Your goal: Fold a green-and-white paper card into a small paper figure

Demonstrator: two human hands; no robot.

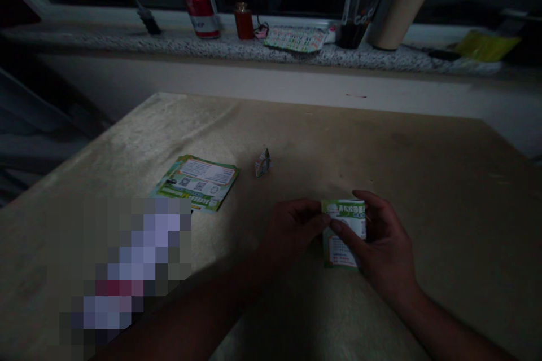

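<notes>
Between my two hands is a green and white printed leaflet (344, 248), folded to a small upright rectangle above the table. My left hand (296, 228) pinches its left edge near the top, thumb on the front. From the right, my right hand (387, 242) grips it, thumb across the front and fingers behind. A stack of similar green leaflets (203, 175) lies flat to the left. Beyond my hands, a small folded paper piece (263, 163) with a pointed top stands on the table.
A pixelated area covers something long on the tabletop (444, 180) at lower left. On the speckled windowsill (169, 42) stand a red can (202, 14), a small red bottle (243, 21), a blister pack (296, 38), a lidded cup (358, 11) and a tan cylinder (402, 5).
</notes>
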